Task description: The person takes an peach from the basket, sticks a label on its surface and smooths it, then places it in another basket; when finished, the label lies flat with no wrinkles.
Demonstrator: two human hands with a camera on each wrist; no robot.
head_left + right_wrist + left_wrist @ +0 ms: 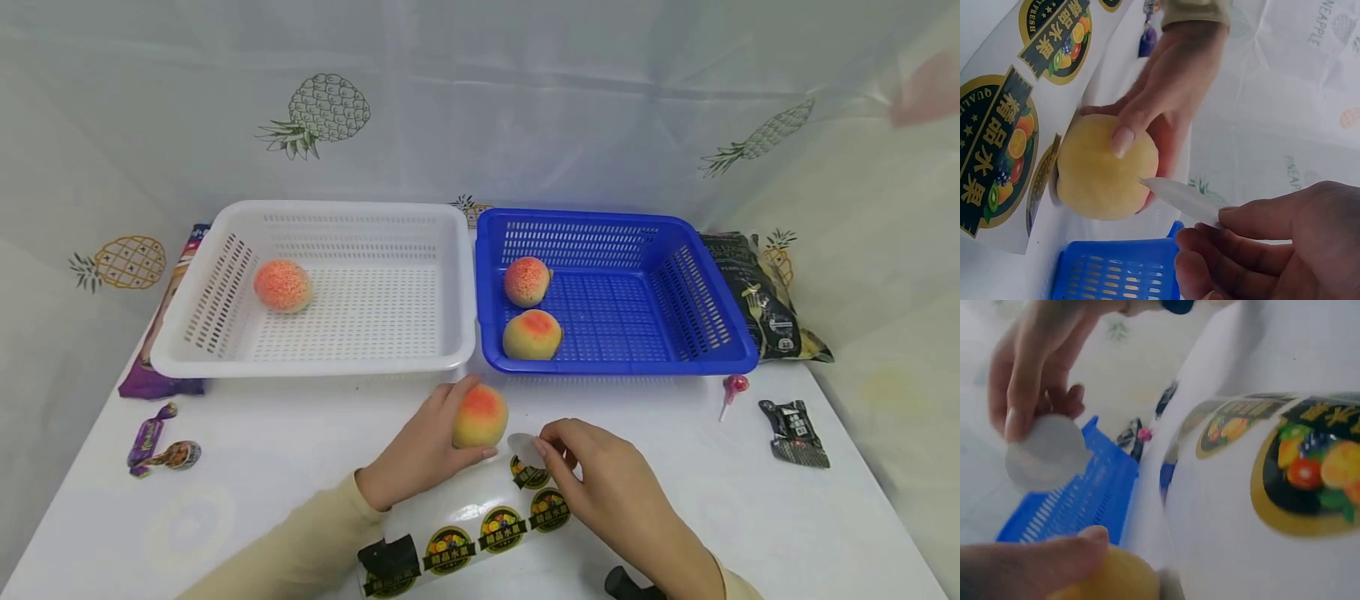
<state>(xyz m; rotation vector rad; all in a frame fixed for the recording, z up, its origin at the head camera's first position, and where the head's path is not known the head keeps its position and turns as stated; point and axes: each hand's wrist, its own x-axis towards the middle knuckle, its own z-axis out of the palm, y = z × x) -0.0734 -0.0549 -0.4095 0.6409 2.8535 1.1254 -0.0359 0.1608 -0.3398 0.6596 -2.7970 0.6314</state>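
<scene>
My left hand (423, 450) grips a yellow peach (480, 417) with a red blush, thumb and fingers on either side of it, in front of the baskets. Between thumb and fingertips my right hand (611, 475) pinches a round sticker (527, 450), its pale back showing in the head view. In the right wrist view the sticker (1182, 199) appears edge-on, its tip right at the peach (1107, 169). Below both hands lies a sheet of stickers (465, 517) printed with fruit and gold-rimmed black circles; the right hand covers part of it.
A white basket (315, 368) holds one peach; a blue basket (622, 367) beside it holds two. Snack bags (757, 296) flank the baskets. Wrapped candies (146, 442) lie at left; a lollipop (735, 385) and a black packet (795, 433) at right. A black object (630, 583) sits near the front.
</scene>
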